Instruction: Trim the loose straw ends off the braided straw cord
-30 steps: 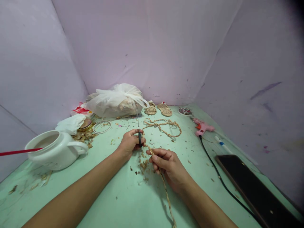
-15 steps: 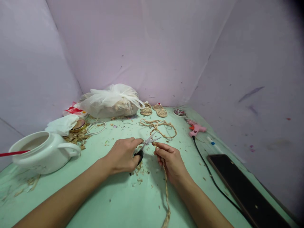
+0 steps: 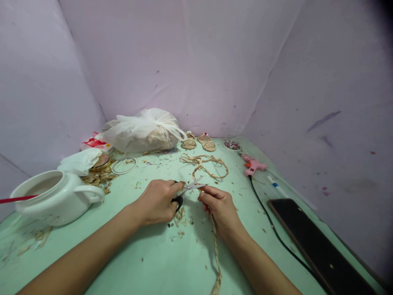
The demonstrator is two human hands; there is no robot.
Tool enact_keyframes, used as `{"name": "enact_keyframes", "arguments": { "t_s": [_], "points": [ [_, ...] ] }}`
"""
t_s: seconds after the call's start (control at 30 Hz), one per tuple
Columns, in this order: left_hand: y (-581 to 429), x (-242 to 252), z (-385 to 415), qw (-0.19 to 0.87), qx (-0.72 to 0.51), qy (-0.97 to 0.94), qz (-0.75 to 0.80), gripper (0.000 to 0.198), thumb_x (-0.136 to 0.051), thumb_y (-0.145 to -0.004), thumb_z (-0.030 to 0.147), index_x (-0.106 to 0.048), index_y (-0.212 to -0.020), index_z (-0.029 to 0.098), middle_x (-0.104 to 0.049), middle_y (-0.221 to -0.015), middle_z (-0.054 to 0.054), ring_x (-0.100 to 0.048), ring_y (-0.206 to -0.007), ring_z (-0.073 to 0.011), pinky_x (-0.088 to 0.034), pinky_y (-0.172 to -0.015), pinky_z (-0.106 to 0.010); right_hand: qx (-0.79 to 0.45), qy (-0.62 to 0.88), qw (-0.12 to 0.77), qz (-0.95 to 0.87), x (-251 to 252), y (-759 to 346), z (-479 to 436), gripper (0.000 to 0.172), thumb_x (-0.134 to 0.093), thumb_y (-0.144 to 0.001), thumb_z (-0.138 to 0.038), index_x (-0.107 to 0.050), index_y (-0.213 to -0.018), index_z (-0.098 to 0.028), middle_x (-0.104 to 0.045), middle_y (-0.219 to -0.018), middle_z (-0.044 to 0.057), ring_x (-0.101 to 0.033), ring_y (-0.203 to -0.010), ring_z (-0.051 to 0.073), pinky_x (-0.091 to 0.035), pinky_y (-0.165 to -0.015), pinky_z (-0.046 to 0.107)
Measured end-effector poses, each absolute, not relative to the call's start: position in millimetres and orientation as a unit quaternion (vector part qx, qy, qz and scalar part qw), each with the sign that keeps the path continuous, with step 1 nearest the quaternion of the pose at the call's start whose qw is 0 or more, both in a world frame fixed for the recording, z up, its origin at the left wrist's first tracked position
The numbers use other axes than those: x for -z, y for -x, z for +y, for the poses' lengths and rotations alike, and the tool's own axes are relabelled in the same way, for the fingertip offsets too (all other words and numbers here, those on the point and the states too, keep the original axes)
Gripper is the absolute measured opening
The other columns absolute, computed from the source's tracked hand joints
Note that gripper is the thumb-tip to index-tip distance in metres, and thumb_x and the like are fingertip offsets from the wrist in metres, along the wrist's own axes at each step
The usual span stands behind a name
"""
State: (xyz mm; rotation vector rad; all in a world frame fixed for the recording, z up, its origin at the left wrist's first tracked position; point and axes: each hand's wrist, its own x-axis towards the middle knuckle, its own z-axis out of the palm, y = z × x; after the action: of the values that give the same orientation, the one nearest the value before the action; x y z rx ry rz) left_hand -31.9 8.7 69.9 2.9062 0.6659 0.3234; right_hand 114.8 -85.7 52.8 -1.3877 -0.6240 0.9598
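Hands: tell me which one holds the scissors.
The left hand, closed on the black handles of the scissors. The right hand holds no tool; it pinches the braided cord beside the blades.

Bare tabletop (image 3: 172,262) near; pot (image 3: 52,196) flanks left hand (image 3: 158,200), perhaps tablet (image 3: 319,241) right.

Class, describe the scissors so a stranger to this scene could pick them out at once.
Find the middle of the green table, where the two hands meet. The scissors sit in the left hand, blades pointing at the braided cord held by the right hand. Only they have thin silver blades and black handles.
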Motion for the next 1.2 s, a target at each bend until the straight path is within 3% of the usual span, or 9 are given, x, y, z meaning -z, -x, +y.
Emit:
{"name": "enact_keyframes", "arguments": {
  "t_s": [0.43,0.53,0.63,0.8,1.2],
  "points": [
    [32.8,-64.1,11.8,0.115,-0.099,-0.964,0.219,0.039,-0.040,-0.067,0.008,-0.057,-0.099,0.022,-0.063,-0.071,-0.003,-0.057,-0.063,-0.0179,-0.032,-0.055,-0.025,-0.469,0.556,0.663,-0.178,-55.8,-113.2,-84.5,0.027,-0.062,-0.052,-0.016,-0.067,-0.078,-0.010,-0.057,-0.050,0.000,-0.038,-0.039,0.006,-0.025,-0.037,0.020],
    [31.4,-66.6,12.8,0.206,-0.159,-0.939,0.226,0.029,-0.042,-0.066,0.009,-0.059,-0.087,0.021,-0.060,-0.066,0.000,-0.053,-0.060,-0.0138,-0.034,-0.055,-0.023,-0.476,0.553,0.664,-0.167,-54.7,-114.7,-83.9,0.030,-0.060,-0.052,-0.015,-0.066,-0.081,-0.009,-0.057,-0.051,0.000,-0.039,-0.038,0.005,-0.026,-0.037,0.019],
    [27.6,-69.7,15.5,0.350,-0.272,-0.848,0.289,0.022,-0.049,-0.066,0.013,-0.057,-0.086,0.018,-0.057,-0.062,0.001,-0.050,-0.055,-0.0115,-0.036,-0.053,-0.021,-0.487,0.550,0.658,-0.163,-53.8,-115.2,-83.5,0.029,-0.060,-0.053,-0.015,-0.066,-0.081,-0.010,-0.056,-0.051,-0.001,-0.038,-0.037,0.005,-0.026,-0.036,0.019],
    [21.6,-73.5,17.3,0.552,-0.324,-0.677,0.363,0.035,-0.064,-0.059,0.023,-0.053,-0.090,0.015,-0.057,-0.060,0.000,-0.054,-0.054,-0.0137,-0.042,-0.052,-0.024,-0.484,0.551,0.653,-0.186,-52.3,-114.0,-83.8,0.025,-0.066,-0.053,-0.019,-0.066,-0.076,-0.011,-0.057,-0.051,-0.001,-0.037,-0.038,0.005,-0.027,-0.037,0.019],
    [17.0,-74.9,8.7,0.567,-0.311,-0.676,0.354,0.035,-0.068,-0.055,0.022,-0.054,-0.086,0.014,-0.057,-0.059,0.001,-0.050,-0.053,-0.0111,-0.040,-0.049,-0.021,-0.472,0.549,0.655,-0.216,-49.3,-113.4,-83.4,0.026,-0.071,-0.053,-0.026,-0.063,-0.073,-0.012,-0.058,-0.053,-0.001,-0.038,-0.038,0.005,-0.027,-0.038,0.020]
  ]
}}
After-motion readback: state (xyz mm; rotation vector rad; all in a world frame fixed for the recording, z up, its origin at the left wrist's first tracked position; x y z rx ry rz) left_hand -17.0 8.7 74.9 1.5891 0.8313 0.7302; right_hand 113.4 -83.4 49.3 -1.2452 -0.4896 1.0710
